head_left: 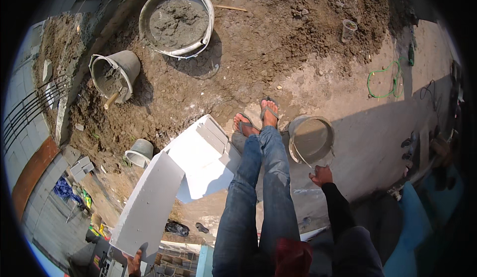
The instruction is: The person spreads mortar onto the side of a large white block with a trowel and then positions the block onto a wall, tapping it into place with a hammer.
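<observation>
My left hand [134,264] grips the near end of a long white building block [149,202], which I hold tilted at the lower left. My right hand [322,175], in a black sleeve, holds the wire handle of a grey metal bucket [310,139] filled with grey liquid. The bucket stands on the concrete beside my sandalled feet [258,118]. My legs in blue jeans stretch up the middle of the view.
More white blocks [203,153] lie stacked left of my feet. On the dirt are a wide basin of grey mortar [176,21], a tipped bucket with a wooden-handled tool [114,73], a small bucket [140,152], a plastic cup [349,29] and a green cord [385,81].
</observation>
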`<state>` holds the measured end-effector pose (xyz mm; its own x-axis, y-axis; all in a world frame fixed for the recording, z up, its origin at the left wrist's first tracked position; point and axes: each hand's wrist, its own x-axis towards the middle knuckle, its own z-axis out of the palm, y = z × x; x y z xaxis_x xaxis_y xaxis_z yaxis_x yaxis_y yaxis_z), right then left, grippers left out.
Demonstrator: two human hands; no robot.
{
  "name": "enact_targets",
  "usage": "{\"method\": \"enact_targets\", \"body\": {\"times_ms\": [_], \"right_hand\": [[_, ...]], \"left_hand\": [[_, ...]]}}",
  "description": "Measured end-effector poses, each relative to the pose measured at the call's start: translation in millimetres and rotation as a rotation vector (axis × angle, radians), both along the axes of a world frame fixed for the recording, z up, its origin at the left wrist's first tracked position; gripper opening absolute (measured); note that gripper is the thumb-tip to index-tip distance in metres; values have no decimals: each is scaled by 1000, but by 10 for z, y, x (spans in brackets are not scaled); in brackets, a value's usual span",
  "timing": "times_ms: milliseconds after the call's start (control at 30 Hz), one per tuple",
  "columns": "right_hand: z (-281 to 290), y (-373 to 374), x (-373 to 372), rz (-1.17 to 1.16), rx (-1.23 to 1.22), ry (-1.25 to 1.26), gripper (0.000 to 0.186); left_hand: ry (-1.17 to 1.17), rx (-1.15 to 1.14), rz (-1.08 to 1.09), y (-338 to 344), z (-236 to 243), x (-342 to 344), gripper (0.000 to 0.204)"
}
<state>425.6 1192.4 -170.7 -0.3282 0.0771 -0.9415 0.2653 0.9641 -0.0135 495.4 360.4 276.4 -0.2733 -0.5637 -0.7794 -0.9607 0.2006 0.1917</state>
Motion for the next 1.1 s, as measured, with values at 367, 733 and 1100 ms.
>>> {"method": "enact_targets", "body": {"times_ms": [367,733,1100], "right_hand": [[324,172,-1275,179,-249,158,33],[1274,-956,-3514,365,-286,411,32],[758,-1535,-5228,559,-241,489,37]], "left_hand": [[-119,-212,84,731,-310,-584,113],[238,-313,61,409,-552,16,118],[366,-314,128,630,-605,5,115]]}}
